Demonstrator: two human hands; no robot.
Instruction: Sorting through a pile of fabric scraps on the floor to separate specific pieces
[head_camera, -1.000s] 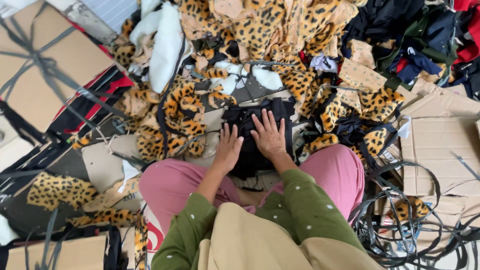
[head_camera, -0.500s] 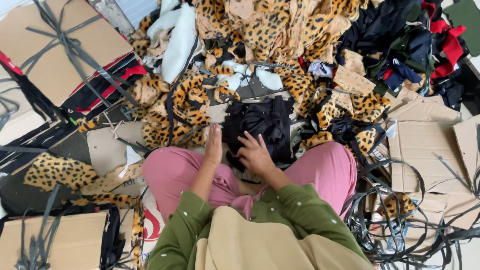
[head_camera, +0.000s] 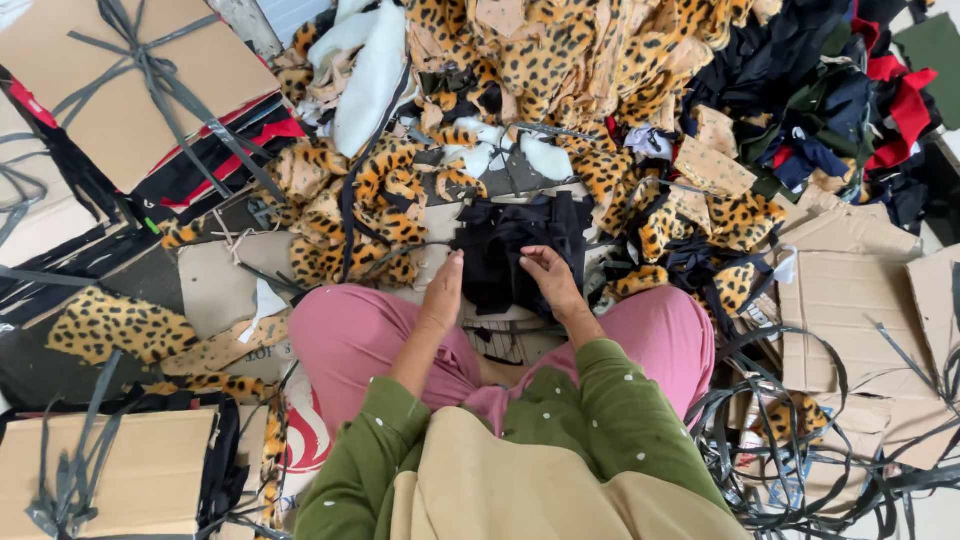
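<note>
Bright, even daylight; soft shadows, no glare; sharp w/ slight wide-angle bend at edges.
</note>
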